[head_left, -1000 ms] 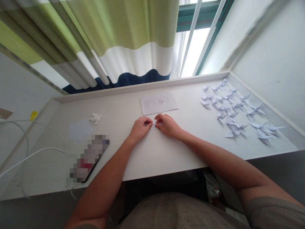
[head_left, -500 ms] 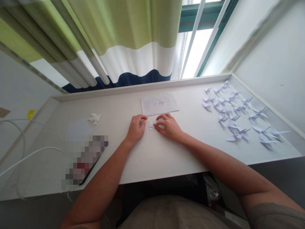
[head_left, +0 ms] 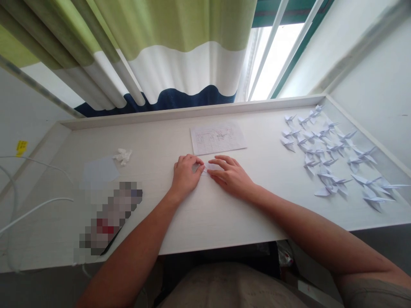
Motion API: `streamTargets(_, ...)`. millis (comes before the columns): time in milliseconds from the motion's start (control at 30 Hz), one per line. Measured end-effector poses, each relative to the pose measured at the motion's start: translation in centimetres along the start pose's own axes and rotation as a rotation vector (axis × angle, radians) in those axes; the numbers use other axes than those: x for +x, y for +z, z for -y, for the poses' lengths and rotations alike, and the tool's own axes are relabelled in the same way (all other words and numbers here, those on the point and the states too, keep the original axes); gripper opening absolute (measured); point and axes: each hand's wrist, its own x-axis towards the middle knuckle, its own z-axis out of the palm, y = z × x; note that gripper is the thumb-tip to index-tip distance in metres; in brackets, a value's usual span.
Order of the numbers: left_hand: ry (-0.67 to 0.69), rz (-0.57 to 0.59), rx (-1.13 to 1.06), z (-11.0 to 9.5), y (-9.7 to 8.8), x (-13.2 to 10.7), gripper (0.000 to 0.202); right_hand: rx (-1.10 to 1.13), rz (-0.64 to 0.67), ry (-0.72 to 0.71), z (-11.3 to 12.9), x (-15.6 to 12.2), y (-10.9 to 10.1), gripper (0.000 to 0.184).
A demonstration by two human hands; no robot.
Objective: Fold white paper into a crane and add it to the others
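A small folded piece of white paper [head_left: 210,166] lies on the desk between my two hands. My left hand [head_left: 188,174] is at its left edge, thumb and forefinger pinched on the paper. From the right, my right hand [head_left: 233,176] has its thumb and fingertips on the same paper, fingers bent. The fingers partly cover the paper, so its exact fold cannot be made out. Just behind the hands lies a printed sheet or booklet [head_left: 218,139].
Several white folded paper cranes [head_left: 327,162] stand at the right of the desk [head_left: 221,226]. On the left are a blank paper sheet [head_left: 100,171], a crumpled tissue [head_left: 123,156], a blurred-out phone-like object [head_left: 111,220] and white cables [head_left: 38,209]. A raised rim [head_left: 192,114] runs along the back.
My left hand has moved right and now pinches the paper, where before it was apart from it. My right hand stays at the paper. The whole view has shifted slightly.
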Motion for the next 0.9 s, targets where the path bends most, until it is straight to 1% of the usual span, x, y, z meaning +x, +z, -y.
streamTargets(133,0.06,0.017,-0.068,0.8,-0.6,0.2,0.008,0.01,0.055,-0.049,0.1,-0.1,-0.3,0.032)
streamTargets(267,0.105,0.042,-0.151,1.2,-1.1,0.2,0.01,-0.014,0.08,-0.057,0.0,-0.4,-0.2,0.033)
streamTargets(433,0.087,0.037,-0.133,1.0,-1.1,0.2,0.003,-0.029,0.105,-0.072,-0.1,-0.5,-0.2,0.035)
streamTargets(567,0.054,0.031,-0.107,0.7,-0.8,0.2,0.007,-0.049,0.118,-0.095,0.3,-0.6,-0.3,0.035)
streamTargets(700,0.038,0.02,-0.099,0.7,-0.6,0.2,0.009,-0.108,0.145,-0.124,0.9,-1.1,-0.2,0.039)
streamTargets(800,0.038,0.014,-0.095,0.6,-0.6,0.1,0.01,-0.136,0.124,-0.146,1.1,-1.3,-0.1,0.038)
streamTargets(900,0.03,-0.004,-0.064,0.4,-0.4,-0.1,0.009,-0.121,0.104,-0.136,1.1,-1.3,-0.2,0.037)
